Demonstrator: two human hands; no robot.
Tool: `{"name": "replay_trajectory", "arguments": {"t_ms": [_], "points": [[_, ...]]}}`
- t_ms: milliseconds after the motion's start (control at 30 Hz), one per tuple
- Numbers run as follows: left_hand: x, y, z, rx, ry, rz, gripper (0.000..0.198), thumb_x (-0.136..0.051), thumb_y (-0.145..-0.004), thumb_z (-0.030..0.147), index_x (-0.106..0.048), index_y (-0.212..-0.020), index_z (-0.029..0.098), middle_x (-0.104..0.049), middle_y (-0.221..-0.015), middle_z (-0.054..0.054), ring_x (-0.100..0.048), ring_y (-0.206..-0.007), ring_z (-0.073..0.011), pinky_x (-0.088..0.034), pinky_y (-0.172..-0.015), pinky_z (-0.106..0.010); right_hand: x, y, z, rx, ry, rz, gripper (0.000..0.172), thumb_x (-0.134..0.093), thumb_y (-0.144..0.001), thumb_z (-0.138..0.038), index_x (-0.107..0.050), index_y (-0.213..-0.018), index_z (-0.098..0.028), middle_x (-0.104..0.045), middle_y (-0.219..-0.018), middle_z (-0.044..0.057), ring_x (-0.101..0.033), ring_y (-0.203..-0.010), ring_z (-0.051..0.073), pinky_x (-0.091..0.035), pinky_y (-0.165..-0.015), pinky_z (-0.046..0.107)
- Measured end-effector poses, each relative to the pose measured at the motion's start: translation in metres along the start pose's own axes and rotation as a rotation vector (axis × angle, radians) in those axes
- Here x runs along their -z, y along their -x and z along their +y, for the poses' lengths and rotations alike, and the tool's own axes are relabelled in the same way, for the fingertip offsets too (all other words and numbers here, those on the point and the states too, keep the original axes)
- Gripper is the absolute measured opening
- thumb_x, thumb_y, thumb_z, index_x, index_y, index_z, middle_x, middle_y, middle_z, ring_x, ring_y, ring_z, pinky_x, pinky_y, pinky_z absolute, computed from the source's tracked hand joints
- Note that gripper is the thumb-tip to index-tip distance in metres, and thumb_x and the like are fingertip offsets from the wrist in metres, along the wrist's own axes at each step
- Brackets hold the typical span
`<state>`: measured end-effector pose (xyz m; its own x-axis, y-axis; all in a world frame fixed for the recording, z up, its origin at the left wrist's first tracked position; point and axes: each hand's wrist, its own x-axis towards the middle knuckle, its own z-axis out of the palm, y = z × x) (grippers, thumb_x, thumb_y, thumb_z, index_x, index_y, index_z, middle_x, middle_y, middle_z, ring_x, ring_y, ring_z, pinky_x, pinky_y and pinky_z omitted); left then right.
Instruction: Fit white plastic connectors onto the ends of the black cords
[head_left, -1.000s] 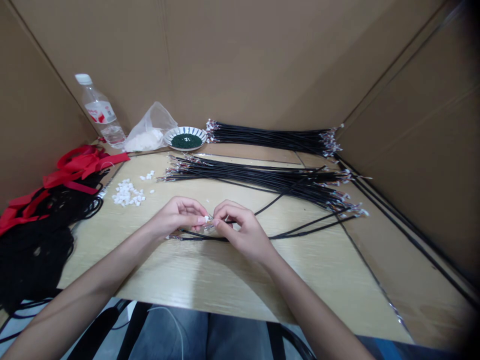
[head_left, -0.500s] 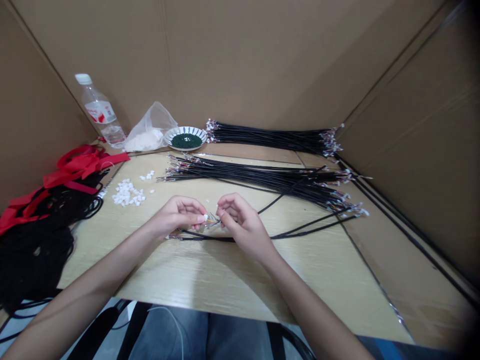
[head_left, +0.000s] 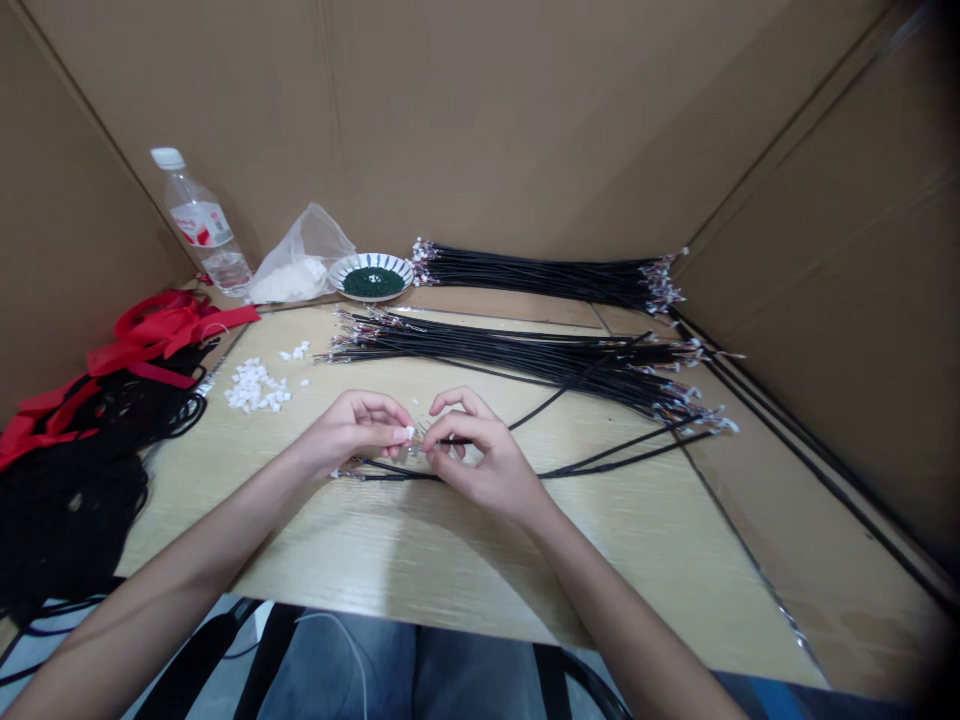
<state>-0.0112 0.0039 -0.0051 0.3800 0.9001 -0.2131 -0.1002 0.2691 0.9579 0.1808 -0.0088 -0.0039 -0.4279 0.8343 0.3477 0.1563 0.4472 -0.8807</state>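
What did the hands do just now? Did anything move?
The right hand lifted a little, then came back down to the wire ends by the white connector in the left hand. The left hand barely moved. The cable bundles stayed put.

I'm watching through a single head-worn camera, looking forward and down from close above the left hand (head_left: 352,432) and right hand (head_left: 487,465), facing the wooden table (head_left: 450,560) and the cardboard wall (head_left: 450,130) beyond.
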Motion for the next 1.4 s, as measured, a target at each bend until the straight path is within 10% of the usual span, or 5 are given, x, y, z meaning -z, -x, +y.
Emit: {"name": "replay_trajectory", "arguments": {"t_ms": [1400], "points": [[0.0002, 0.0, 0.0011, 0.02, 0.056, 0.003, 0.025, -0.083, -0.055, 0.021, -0.068, -0.071, 0.009, -0.069, -0.059, -0.004, -0.059, -0.048, -0.0089, -0.046, -0.049, -0.017, -0.0035, 0.0003, 0.0028, -0.137, -0.236, 0.015, 0.017, -0.055, -0.081, -0.019, -0.042, -0.092, -0.021, -0.057, -0.086, 0.002, -0.053, -0.07, 0.012, -0.042, -0.064, 0.027]]}}
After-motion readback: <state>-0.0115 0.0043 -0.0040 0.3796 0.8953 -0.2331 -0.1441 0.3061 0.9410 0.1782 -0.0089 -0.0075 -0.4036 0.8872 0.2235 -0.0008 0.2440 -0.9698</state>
